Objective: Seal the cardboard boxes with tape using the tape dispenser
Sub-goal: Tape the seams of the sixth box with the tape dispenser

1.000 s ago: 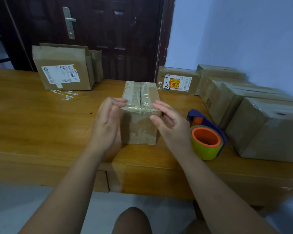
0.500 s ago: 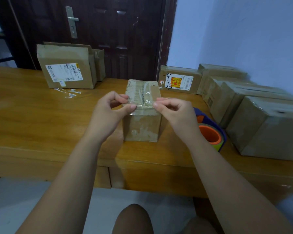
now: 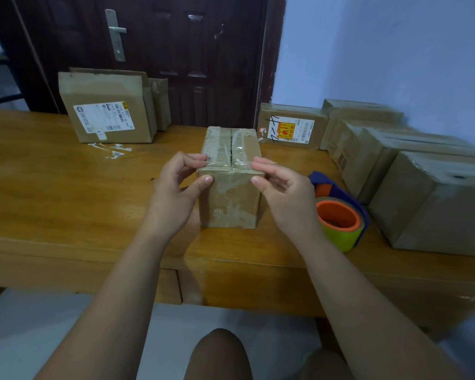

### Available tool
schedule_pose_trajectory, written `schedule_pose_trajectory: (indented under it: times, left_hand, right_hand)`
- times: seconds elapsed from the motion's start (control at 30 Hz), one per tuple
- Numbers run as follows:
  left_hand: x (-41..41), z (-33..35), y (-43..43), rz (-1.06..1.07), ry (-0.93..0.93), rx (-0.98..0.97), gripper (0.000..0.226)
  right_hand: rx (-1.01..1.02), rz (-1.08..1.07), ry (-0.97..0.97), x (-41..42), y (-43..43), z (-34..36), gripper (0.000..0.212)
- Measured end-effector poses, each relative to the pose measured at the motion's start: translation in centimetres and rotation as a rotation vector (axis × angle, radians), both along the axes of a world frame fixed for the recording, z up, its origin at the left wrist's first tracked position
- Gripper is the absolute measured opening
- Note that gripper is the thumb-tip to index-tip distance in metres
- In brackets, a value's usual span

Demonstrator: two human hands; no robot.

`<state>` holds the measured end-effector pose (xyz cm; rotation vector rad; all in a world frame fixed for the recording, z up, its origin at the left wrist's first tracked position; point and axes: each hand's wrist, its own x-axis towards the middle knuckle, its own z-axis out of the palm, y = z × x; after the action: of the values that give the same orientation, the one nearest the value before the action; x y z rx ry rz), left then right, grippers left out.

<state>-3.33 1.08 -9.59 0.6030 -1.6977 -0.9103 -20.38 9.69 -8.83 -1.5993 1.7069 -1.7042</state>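
Observation:
A small cardboard box (image 3: 231, 198) stands upright in the middle of the wooden table (image 3: 52, 187). Clear tape runs across its top flaps and down over the front edge. My left hand (image 3: 176, 187) pinches the box's top front left corner, thumb on the front face and fingers on top. At the top front right corner my right hand (image 3: 283, 190) pinches the same way. The tape dispenser (image 3: 340, 218), blue with an orange core and a yellow-green roll, lies on the table just right of my right hand, untouched.
Several brown boxes (image 3: 428, 198) line the right side against the wall, and one with a red and yellow label (image 3: 291, 130) stands behind. A larger labelled box (image 3: 104, 111) sits at the back left, with tape scraps (image 3: 113, 150) in front. A dark door (image 3: 154, 50) is behind.
My hands went from lying flat against the box's sides to pinching its top front corners, thumbs now on the front face. The box and the dispenser stayed put.

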Motion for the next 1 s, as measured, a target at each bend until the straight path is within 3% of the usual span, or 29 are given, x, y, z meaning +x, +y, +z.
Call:
schedule_pose_trajectory:
  times: [0.23, 0.33, 0.4, 0.47, 0.57, 0.73, 0.9, 1.0]
  left_hand:
    - [-0.1, -0.2, 1.1, 0.125, -0.044, -0.057, 0.026]
    - [-0.2, -0.6, 2.2, 0.244, -0.135, -0.238, 0.014]
    - [-0.6, -1.1, 3.4, 0.325, -0.221, -0.407, 0.023]
    - [-1.1, -1.1, 4.8, 0.362, -0.279, -0.456, 0.031]
    - [-1.2, -0.6, 6.1, 0.379, -0.321, -0.530, 0.033]
    - [0.3, 0.8, 5.8, 0.362, -0.223, -0.473, 0.041]
    - [3.1, 1.2, 3.7, 0.615, -0.401, -0.412, 0.030]
    - [4.2, 1.8, 3.6, 0.586, -0.402, -0.335, 0.026]
  right_hand:
    - [0.007, 0.123, -0.076, -0.2, 0.4, 0.5, 0.032]
    - [0.053, 0.154, -0.049, -0.9, 0.6, 1.2, 0.033]
    - [0.086, 0.034, 0.025, -0.9, 0.3, 1.5, 0.034]
    - [0.083, -0.184, 0.154, -0.2, 0.2, 1.5, 0.032]
    - [-0.073, -0.323, 0.236, 1.7, 1.0, 1.2, 0.033]
    - [0.019, -0.220, 0.374, 3.3, 2.3, 0.4, 0.036]
    - [0.109, -0.158, 0.311, 2.2, 1.7, 0.8, 0.032]
    - [0.197, -0.259, 0.295, 1.5, 0.5, 1.5, 0.044]
